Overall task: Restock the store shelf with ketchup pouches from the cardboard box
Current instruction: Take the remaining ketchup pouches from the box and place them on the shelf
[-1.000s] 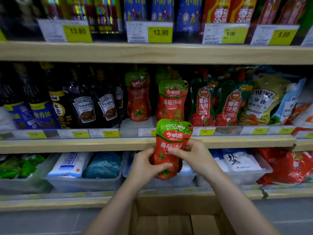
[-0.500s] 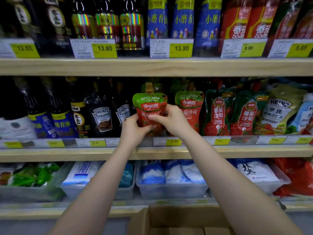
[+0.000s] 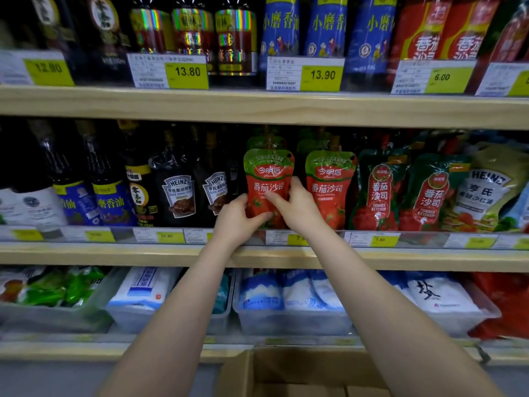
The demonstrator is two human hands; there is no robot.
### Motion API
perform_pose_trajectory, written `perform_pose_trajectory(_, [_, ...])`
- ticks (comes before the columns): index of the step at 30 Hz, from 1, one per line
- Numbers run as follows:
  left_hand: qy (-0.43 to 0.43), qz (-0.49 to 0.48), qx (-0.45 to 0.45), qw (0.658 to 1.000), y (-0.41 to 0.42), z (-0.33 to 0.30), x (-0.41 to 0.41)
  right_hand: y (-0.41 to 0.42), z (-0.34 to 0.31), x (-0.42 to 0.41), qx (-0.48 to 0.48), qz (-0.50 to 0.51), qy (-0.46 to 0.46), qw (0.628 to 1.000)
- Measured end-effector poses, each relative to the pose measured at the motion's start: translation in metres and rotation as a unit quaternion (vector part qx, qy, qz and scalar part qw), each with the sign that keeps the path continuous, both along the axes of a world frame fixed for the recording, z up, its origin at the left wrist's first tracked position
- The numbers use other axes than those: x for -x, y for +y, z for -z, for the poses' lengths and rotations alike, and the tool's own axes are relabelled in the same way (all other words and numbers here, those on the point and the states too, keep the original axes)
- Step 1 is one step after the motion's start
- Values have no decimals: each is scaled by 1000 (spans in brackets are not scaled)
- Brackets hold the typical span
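My left hand [image 3: 233,217] and right hand [image 3: 297,206] curl their fingers around the lower half of a ketchup pouch [image 3: 268,179], upright at frame centre on the middle shelf [image 3: 114,253], beside a matching pouch [image 3: 329,184]; the cardboard box [image 3: 300,371] sits at bottom centre.

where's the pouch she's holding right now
Head view, centre: the ketchup pouch stands on the middle shelf, between the Heinz bottles and a matching pouch.

Dark Heinz sauce bottles [image 3: 177,193], blue sesame oil bottles [image 3: 326,30], bagged salt tubs [image 3: 292,319]
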State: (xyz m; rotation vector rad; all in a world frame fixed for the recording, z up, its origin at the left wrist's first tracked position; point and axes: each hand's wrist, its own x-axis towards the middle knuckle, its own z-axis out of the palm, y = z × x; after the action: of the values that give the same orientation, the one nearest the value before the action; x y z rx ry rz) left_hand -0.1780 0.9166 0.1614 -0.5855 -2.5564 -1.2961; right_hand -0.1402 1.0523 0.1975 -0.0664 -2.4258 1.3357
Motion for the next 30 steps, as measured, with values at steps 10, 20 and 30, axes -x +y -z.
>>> perform_pose_trajectory(10, [171, -18, 100, 980, -65, 35, -32, 7, 21, -47, -162, -100, 74, 979])
perform_pose_trajectory(20, [202, 8, 73, 977, -69, 41, -28, -7, 29, -7, -245, -114, -32, 962])
perform_pose_trajectory(30, [206, 17, 67, 976, -69, 43, -28, -4, 34, 14, -281, -98, -79, 952])
